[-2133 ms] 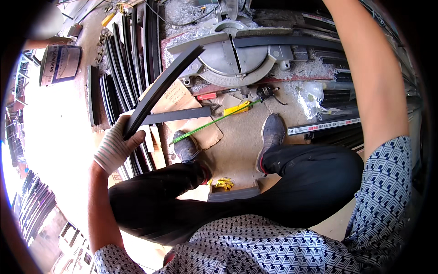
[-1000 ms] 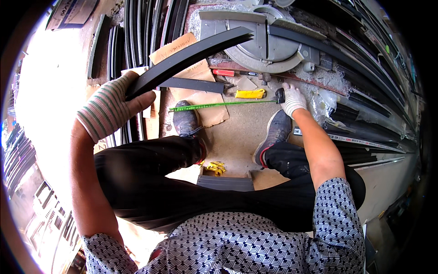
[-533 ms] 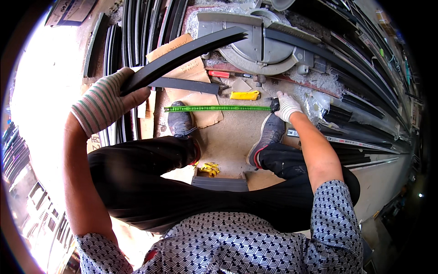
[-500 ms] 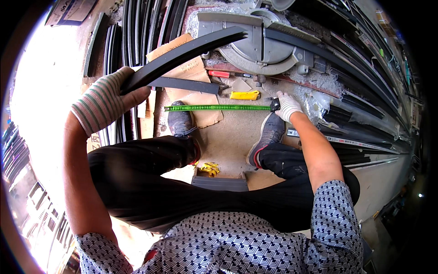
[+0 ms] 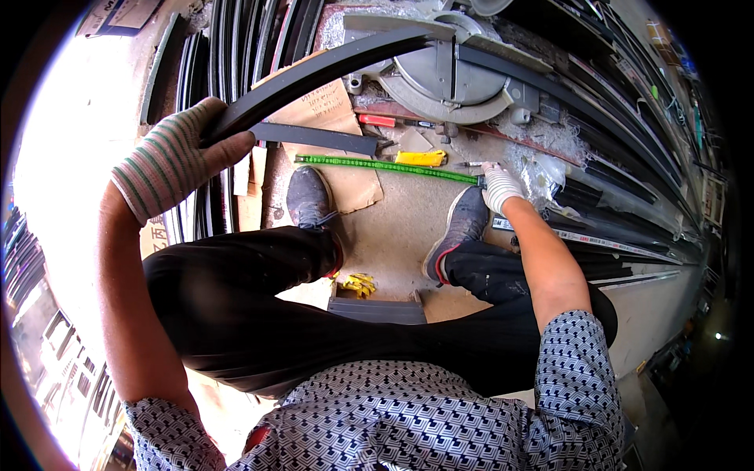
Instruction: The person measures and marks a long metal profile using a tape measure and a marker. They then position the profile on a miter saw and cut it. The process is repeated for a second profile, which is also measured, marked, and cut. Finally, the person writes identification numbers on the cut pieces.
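From my remote post I find the left hand, in a striped knitted glove, clamped on the lower-left end of a long black grooved strip. Its long axis runs up and rightward; the far end overlaps the round grey metal saw base, contact undetermined. I record the right hand as nearer the green-bladed tape measure, closed about its mostly hidden case; the blade runs leftward, its tip near the left edge of a brown cardboard sheet. The sheet bears handwritten lines, too small to read; a white-banded strip at right carries red print.
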`<control>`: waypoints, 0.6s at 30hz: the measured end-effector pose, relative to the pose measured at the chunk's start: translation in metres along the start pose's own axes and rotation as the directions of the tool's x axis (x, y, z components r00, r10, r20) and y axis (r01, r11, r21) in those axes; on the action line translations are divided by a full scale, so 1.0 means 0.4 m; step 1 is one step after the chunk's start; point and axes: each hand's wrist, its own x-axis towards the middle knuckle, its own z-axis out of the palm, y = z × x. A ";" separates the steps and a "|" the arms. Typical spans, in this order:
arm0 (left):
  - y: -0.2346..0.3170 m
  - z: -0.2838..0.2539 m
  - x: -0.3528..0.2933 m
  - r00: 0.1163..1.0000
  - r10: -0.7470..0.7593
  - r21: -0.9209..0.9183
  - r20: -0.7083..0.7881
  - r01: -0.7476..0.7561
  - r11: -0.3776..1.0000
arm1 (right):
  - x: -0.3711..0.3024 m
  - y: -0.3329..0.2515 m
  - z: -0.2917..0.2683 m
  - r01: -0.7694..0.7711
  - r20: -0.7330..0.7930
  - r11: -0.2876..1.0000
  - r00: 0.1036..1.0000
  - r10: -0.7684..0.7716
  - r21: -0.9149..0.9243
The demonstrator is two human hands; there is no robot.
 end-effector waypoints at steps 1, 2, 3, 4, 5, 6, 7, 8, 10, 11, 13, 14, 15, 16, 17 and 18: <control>0.000 -0.001 0.000 1.000 0.005 -0.004 0.001 -0.005 1.000 | -0.001 -0.006 -0.001 0.011 0.010 1.000 1.000 -0.011 0.011; -0.001 -0.002 -0.001 1.000 0.011 -0.009 0.003 -0.011 1.000 | -0.001 -0.009 -0.004 0.021 0.020 1.000 1.000 -0.022 0.022; 0.000 -0.003 -0.001 1.000 0.018 -0.013 0.005 -0.018 1.000 | 0.005 -0.009 -0.013 0.026 0.067 0.999 0.997 -0.028 0.038; 0.006 -0.005 -0.001 1.000 -0.005 0.004 0.013 0.005 1.000 | 0.008 -0.014 -0.017 0.018 0.061 0.996 0.998 -0.023 0.089; 0.013 -0.009 -0.002 0.999 -0.027 0.022 0.021 0.027 0.999 | 0.011 -0.017 -0.020 0.010 0.055 0.990 0.998 -0.018 0.139; 0.017 -0.008 -0.001 0.998 -0.050 0.041 0.029 0.049 0.998 | 0.012 -0.016 -0.021 0.002 0.048 0.982 0.999 -0.012 0.190; 0.012 -0.006 -0.002 0.999 -0.049 0.029 0.010 0.049 0.998 | 0.013 -0.014 -0.019 0.017 0.010 0.974 1.000 -0.020 0.225; 0.010 -0.003 -0.003 0.999 -0.047 0.029 -0.004 0.047 0.998 | 0.016 -0.009 -0.015 0.025 0.052 0.975 0.998 -0.037 0.221; 0.008 0.002 -0.004 0.999 -0.043 0.031 -0.032 0.044 0.999 | 0.027 -0.003 0.002 0.042 0.136 0.976 0.988 -0.072 0.214; 0.006 0.004 -0.005 0.999 -0.019 0.009 -0.045 0.020 1.000 | 0.023 -0.002 0.023 0.049 0.101 0.985 0.993 -0.067 0.167; -0.017 0.010 0.001 0.997 -0.018 0.022 -0.072 0.020 1.000 | 0.024 0.007 0.039 0.065 0.063 0.980 0.995 -0.078 0.187; -0.023 0.012 0.002 0.996 -0.020 0.029 -0.086 0.022 0.999 | 0.024 0.008 0.042 0.075 0.044 0.978 0.995 -0.085 0.196; -0.021 0.009 0.003 0.998 -0.021 0.022 -0.063 0.022 1.000 | 0.028 0.013 0.040 0.068 0.080 0.974 0.993 -0.087 0.217; -0.010 0.002 0.005 0.999 -0.021 0.016 -0.037 0.022 1.000 | 0.029 0.016 0.039 0.066 0.094 0.975 0.992 -0.088 0.212; -0.006 -0.002 0.007 1.000 -0.021 0.009 -0.011 0.022 1.000 | 0.030 0.018 0.039 0.065 0.107 0.976 0.990 -0.088 0.206; -0.010 0.002 0.008 0.999 -0.014 0.011 -0.029 0.015 1.000 | 0.031 0.019 0.040 0.063 0.120 0.978 0.989 -0.089 0.201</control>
